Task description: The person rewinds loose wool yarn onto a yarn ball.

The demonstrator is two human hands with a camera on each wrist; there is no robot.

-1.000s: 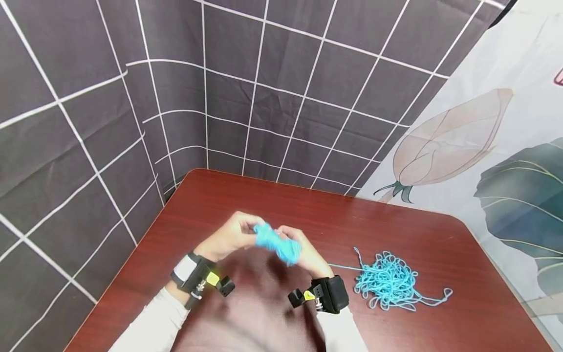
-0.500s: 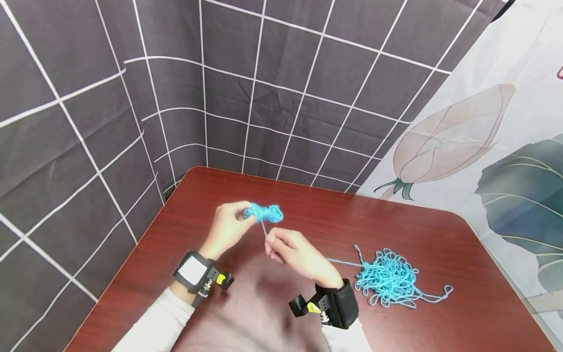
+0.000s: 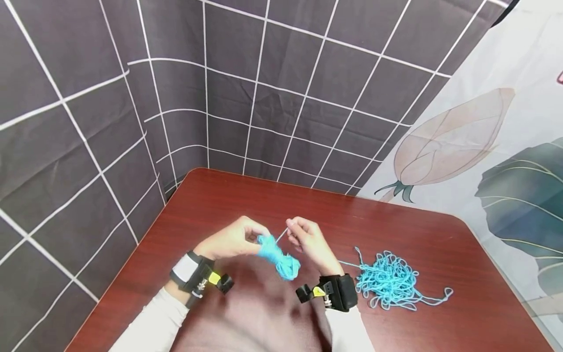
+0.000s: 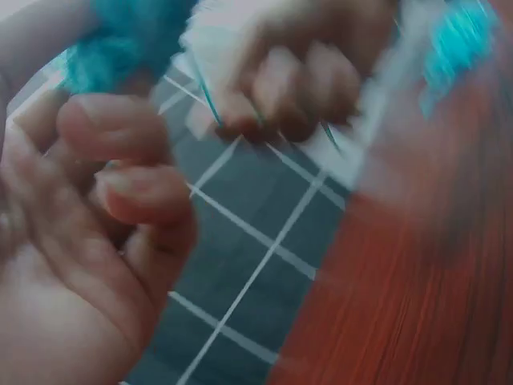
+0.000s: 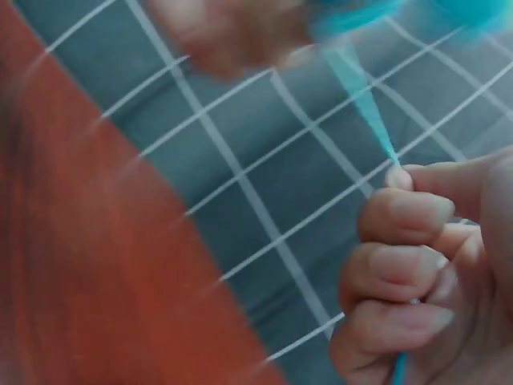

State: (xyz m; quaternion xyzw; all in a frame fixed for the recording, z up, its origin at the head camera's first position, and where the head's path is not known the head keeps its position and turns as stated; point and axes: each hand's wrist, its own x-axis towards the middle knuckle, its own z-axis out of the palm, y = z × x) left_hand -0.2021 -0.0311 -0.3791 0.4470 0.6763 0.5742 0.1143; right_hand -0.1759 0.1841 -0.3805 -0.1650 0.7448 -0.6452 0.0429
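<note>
A small bundle of wound light-blue cord is gripped at its upper left end by my left hand, between thumb and fingers. It tilts down to the right, above the table. To its right, my right hand pinches a strand of the cord between thumb and forefinger; the strand runs taut from the bundle. In the right wrist view the other fingers curl over the cord, which comes out below them. The left wrist view is blurred, with the bundle partly cut off at the top.
A loose heap of the same blue cord lies on the red-brown table at the right, with a line leading from it toward the right hand. A dark cloth with white grid lines hangs behind the table. A white printed cloth hangs at the right.
My right hand has circled from beside the bundle to below it, then up to its right, with the strand. The bundle, held in my left hand, tilted level and then down to the right again.
</note>
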